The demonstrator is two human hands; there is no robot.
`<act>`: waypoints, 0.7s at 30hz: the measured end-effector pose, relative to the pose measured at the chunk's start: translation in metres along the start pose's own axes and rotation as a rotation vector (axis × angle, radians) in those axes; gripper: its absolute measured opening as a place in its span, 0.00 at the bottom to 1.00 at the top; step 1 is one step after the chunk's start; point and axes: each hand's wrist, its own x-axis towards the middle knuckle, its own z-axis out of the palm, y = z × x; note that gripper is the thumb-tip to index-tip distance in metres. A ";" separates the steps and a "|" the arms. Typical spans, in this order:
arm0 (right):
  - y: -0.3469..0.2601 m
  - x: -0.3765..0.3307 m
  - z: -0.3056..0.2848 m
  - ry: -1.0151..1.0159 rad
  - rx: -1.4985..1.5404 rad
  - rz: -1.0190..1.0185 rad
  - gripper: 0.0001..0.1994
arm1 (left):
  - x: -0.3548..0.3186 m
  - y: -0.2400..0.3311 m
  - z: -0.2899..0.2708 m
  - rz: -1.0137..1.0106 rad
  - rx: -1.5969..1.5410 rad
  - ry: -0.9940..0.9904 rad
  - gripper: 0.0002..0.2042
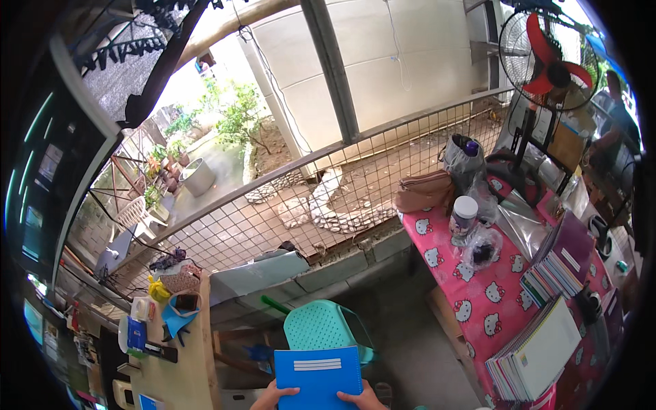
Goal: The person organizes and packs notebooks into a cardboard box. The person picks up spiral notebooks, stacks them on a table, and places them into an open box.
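Note:
A blue notebook with white label lines on its cover is held low in front of me, its cover facing up. My left hand grips its left edge, thumb resting on the cover. On the opposite edge my right hand holds it the same way, thumb on top. The fingers of both hands are hidden beneath the notebook. Just beyond it stands a teal plastic stool with a perforated seat.
To the right, a pink patterned tablecloth carries notebook stacks, a lidded jar and a brown pouch. A wooden table at left holds a blue pouch. Behind runs a wire mesh fence; a red-bladed fan stands far right.

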 end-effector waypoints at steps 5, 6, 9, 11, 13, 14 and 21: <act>0.054 0.038 0.010 -0.325 -0.423 0.004 0.44 | -0.034 -0.033 -0.050 0.084 -0.164 0.078 0.26; 0.076 0.041 0.020 -0.217 -0.540 -0.018 0.44 | -0.032 -0.034 -0.059 0.080 -0.180 0.087 0.26; 0.104 0.047 0.063 -0.215 -0.697 -0.013 0.40 | -0.043 -0.046 -0.090 0.110 -0.200 0.094 0.27; 0.112 0.033 0.083 -0.343 -0.777 -0.011 0.37 | -0.052 -0.055 -0.107 0.138 -0.206 0.051 0.27; 0.134 0.013 0.114 -0.296 -0.735 0.020 0.44 | -0.067 -0.065 -0.135 0.163 -0.230 0.036 0.28; 0.145 0.006 0.131 -0.302 -0.742 0.015 0.44 | -0.076 -0.070 -0.152 0.185 -0.250 0.041 0.28; 0.246 -0.008 0.267 -0.576 -0.758 -0.012 0.26 | -0.163 -0.140 -0.341 0.429 -0.566 0.224 0.30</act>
